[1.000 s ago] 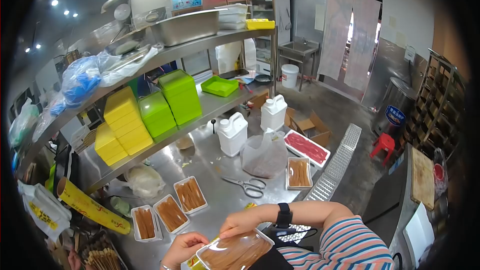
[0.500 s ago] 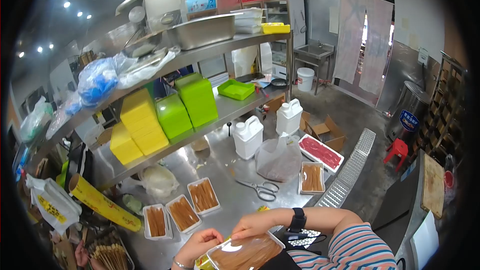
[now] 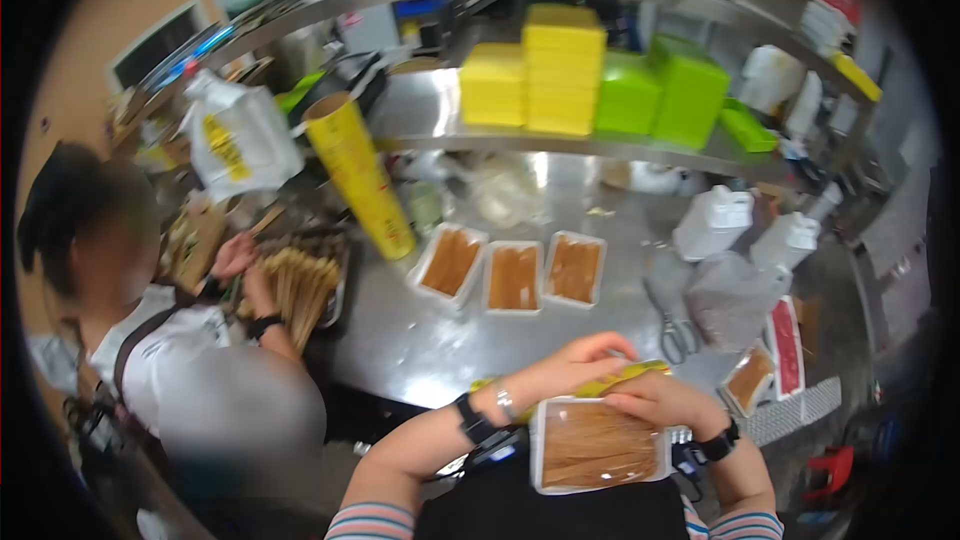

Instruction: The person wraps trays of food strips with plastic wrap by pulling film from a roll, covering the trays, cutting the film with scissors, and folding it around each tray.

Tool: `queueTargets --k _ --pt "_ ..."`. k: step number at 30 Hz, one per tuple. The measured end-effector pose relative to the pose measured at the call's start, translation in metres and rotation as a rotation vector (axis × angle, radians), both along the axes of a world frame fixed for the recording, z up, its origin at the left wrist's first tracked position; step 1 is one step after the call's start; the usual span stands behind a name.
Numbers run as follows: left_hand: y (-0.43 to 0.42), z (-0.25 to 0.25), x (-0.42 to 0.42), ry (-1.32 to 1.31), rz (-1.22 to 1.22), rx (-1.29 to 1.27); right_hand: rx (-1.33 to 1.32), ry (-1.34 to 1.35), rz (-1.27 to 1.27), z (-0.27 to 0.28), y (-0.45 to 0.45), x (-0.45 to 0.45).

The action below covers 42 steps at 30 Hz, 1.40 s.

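A white tray point(image 3: 600, 448) of flat brown strips under shiny clear film is close against my black apron. My right hand point(image 3: 655, 400) grips its far right edge, thumb lying on the film. My left hand point(image 3: 570, 368) is above the far edge, fingers stretched to the right and apart from the tray. Beneath both hands lies a yellow printed roll point(image 3: 628, 378), partly hidden. Three similar trays stand on the steel table: a left one point(image 3: 452, 262), a middle one point(image 3: 514, 277) and a right one point(image 3: 575, 268).
A tall yellow film roll point(image 3: 358, 178) leans at left. Nearby, a co-worker's hand point(image 3: 235, 256) is beside bundled wooden sticks point(image 3: 300, 280). Scissors point(image 3: 678, 335), a plastic bag point(image 3: 735, 300), white jugs point(image 3: 712, 222) and a red-meat tray point(image 3: 787, 345) are at right. A shelf point(image 3: 420, 125) crosses behind.
The view has swung left, bringing the co-worker into sight. My left hand has come away from the tray's film edge, its fingers now extended. My right hand remains on the tray.
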<state>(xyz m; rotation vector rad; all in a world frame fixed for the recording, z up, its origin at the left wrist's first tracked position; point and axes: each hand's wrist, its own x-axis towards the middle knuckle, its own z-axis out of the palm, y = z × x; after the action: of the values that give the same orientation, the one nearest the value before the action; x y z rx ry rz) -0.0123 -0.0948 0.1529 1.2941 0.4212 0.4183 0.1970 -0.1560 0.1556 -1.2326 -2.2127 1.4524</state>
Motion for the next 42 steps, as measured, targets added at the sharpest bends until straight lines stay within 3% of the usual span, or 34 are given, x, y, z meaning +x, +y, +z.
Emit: queueTargets --k 3,7,9,10,12,13,15,16,19,22,25,27,31,33,35,37,38,40,41,42 --pt "0.007 -0.024 -0.018 -0.03 0.494 -0.049 0.059 0.047 -0.119 0.017 -0.003 0.001" --pt "-0.037 -0.017 -0.059 -0.036 0.396 -0.21 0.026 -0.027 -0.248 0.01 -0.006 0.007" --pt "-0.051 -0.039 -0.054 0.17 0.416 0.333 0.098 -0.044 -0.248 0.002 -0.004 0.004" --pt "-0.051 -0.052 -0.055 0.156 0.339 0.348 0.147 -0.024 -0.233 0.003 -0.001 -0.001" --pt "-0.037 -0.074 -0.056 0.142 0.468 -0.07 0.283 0.027 -0.234 -0.019 0.0 -0.007" --pt "-0.034 -0.073 -0.053 0.07 0.486 -0.158 0.298 0.013 -0.206 -0.017 0.001 -0.01" --pt "-0.039 -0.03 -0.042 0.026 0.445 -0.365 0.305 -0.011 -0.225 -0.015 0.0 -0.014" --pt "-0.033 -0.032 -0.041 0.037 0.4 -0.366 0.292 -0.008 -0.186 -0.017 0.0 -0.015" --pt "-0.007 -0.028 -0.046 0.204 0.225 -0.256 0.301 0.016 -0.17 -0.016 0.0 -0.018" --pt "0.009 -0.008 -0.033 0.281 -0.126 -0.111 0.371 0.012 -0.176 -0.017 -0.003 -0.025" --pt "0.025 -0.028 -0.022 0.372 -0.27 0.014 0.443 -0.027 -0.177 -0.017 -0.006 -0.024" --pt "0.025 -0.028 -0.009 0.313 -0.253 -0.007 0.478 0.108 -0.227 -0.017 -0.011 -0.021" --pt "0.018 -0.003 0.014 0.097 -0.146 -0.333 0.363 0.065 -0.326 -0.012 -0.025 0.009" --pt "0.013 -0.012 0.013 -0.008 0.213 -0.148 0.272 0.275 -0.576 -0.021 -0.04 0.036" --pt "0.017 -0.046 -0.011 0.024 0.313 -0.153 0.169 0.274 -0.895 -0.051 -0.057 0.071" --pt "0.009 -0.074 -0.041 0.31 0.514 0.121 0.218 0.394 -1.278 -0.087 -0.083 0.109" --pt "0.008 -0.104 -0.065 0.312 0.521 0.111 0.201 0.427 -1.413 -0.108 -0.095 0.134" --pt "0.005 -0.164 -0.106 0.61 0.606 0.718 0.232 0.392 -1.663 -0.139 -0.114 0.178" --pt "-0.003 -0.168 -0.113 0.615 0.609 0.708 0.282 0.323 -1.777 -0.149 -0.12 0.197" --pt "-0.011 -0.167 -0.12 0.718 0.599 0.856 0.367 0.186 -1.83 -0.159 -0.125 0.215"
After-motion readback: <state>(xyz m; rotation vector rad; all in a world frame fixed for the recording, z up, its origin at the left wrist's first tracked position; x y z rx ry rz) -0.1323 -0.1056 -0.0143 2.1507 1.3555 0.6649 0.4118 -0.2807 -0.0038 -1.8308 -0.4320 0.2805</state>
